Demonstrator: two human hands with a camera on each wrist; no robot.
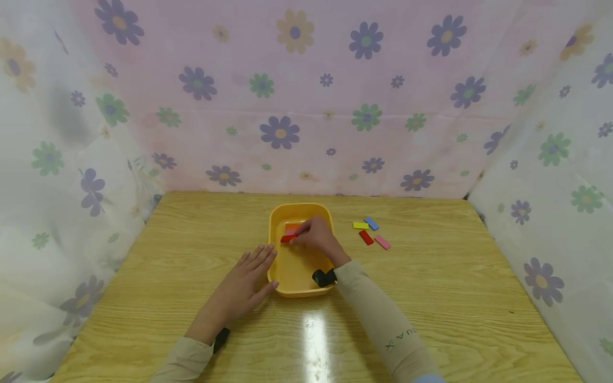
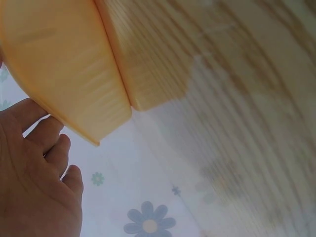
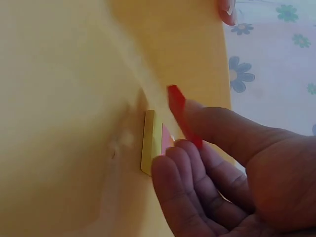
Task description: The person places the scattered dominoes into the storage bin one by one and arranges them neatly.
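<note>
A yellow plastic bin (image 1: 299, 274) stands on the wooden table. My right hand (image 1: 314, 234) reaches inside it, pinching a small flat red block (image 3: 183, 116) between thumb and fingers. Beneath the red block, an orange block (image 1: 292, 227) and a pink block (image 3: 167, 138) lie in the bin, with a yellow block (image 3: 149, 143) beside them in the right wrist view. My fingers partly hide this group. At the bin's left side is my left hand (image 1: 246, 282), its fingers extended and fingertips right at the rim, as the left wrist view (image 2: 42, 168) also shows.
Right of the bin, a yellow block (image 1: 361, 225), a blue block (image 1: 371, 223), a red block (image 1: 366, 237) and a pink block (image 1: 382, 242) lie loose on the table (image 1: 455, 298). Flowered curtains (image 1: 325, 96) enclose the table at the back and sides.
</note>
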